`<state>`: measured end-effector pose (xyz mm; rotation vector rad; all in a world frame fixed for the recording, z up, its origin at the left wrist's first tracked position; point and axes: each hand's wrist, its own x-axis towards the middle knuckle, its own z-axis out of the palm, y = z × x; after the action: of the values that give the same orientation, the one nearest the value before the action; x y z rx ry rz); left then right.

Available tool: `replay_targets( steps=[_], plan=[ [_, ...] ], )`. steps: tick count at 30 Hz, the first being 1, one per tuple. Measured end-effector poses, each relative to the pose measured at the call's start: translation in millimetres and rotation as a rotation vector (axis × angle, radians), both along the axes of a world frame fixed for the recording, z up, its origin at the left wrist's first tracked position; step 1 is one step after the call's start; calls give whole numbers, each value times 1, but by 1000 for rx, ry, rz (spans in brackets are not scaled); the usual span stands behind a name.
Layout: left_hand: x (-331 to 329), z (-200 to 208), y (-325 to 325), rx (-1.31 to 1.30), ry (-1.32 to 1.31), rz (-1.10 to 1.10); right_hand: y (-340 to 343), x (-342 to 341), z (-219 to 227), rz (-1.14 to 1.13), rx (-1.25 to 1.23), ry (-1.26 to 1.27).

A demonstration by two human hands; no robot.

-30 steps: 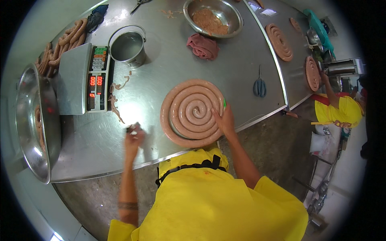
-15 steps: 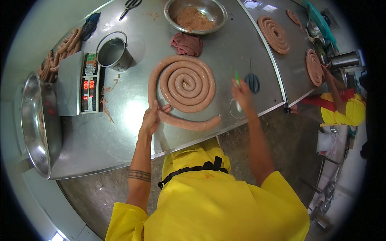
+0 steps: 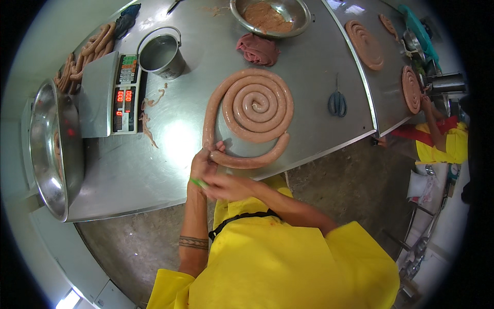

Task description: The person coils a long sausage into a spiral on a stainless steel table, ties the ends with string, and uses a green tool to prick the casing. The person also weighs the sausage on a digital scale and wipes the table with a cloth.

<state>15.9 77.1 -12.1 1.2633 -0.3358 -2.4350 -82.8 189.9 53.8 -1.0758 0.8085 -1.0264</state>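
Note:
A long pale-pink sausage [image 3: 253, 133] lies on the steel table in a flat spiral, its outer turn curving along the near side. My left hand [image 3: 200, 164] is closed on that outer turn at the near left, pinching it where it narrows. Close below and across my left wrist is my right hand [image 3: 229, 187], somewhat blurred, closed around a slim green object [image 3: 198, 183]. Only the green end shows; the rest is hidden by my fingers.
Left of the spiral stand a digital scale [image 3: 125, 92], a metal pail [image 3: 161, 55] and a large steel bowl [image 3: 56, 149]. Beyond it are a pink cloth [image 3: 258, 50] and a bowl of minced meat [image 3: 299, 32]. Scissors [image 3: 337, 104] lie right; a co-worker [image 3: 442, 139] handles another sausage coil [image 3: 410, 90].
My right hand has swung left from beside the scissors to my left wrist, carrying the green object. The sausage's free end now curls up nearer the spiral. The whole view has shifted slightly.

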Motion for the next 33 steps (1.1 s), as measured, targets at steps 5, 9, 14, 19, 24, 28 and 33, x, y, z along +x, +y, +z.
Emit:
replay_targets(
  steps=[5,9,14,19,24,28,33],
  plan=[
    [11,14,6,74,367,76,-154,-21,-8,-572,392,-334],
    [11,5,28,-95,269,-64,-123,-111,4,-600,361,-499],
    [8,-9,30,-129,215,-401,21,-164,32,-587,569,-299],
    [1,10,5,-720,-346,-714,143,-193,65,-722,832,-221],
    [-4,21,1,-790,-542,-620,202,-229,72,-763,1022,292],
    [0,2,3,-437,-145,-139,132,-169,41,-182,911,249],
    [8,-12,11,-245,186,29,-44,6,-1,517,271,111]
  ],
)
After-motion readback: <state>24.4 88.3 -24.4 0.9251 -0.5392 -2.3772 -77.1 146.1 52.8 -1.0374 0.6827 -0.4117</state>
